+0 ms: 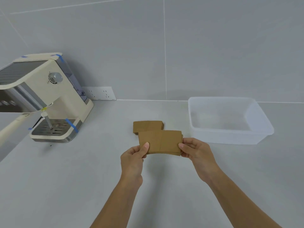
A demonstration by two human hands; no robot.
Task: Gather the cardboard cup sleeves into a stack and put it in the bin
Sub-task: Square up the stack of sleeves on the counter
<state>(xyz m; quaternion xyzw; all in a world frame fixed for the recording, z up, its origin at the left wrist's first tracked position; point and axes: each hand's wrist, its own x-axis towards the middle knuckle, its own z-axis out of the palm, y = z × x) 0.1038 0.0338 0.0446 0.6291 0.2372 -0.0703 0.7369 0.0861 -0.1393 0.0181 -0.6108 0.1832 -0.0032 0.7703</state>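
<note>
A small stack of flat brown cardboard cup sleeves (160, 141) is held above the counter between both hands. My left hand (133, 159) pinches its left end with the thumb on top. At the stack's right end, my right hand (197, 153) grips in the same way. Just behind the held stack, another pile of brown sleeves (147, 126) lies flat on the counter. The clear plastic bin (261, 127) stands to the right, with nothing in it that I can see.
A cream espresso machine (49, 99) with blue tape strips stands at the left, its drip tray facing the counter's middle. A white wall socket plate (100, 93) sits behind it. The grey tiled wall runs along the back of the grey counter (65, 178).
</note>
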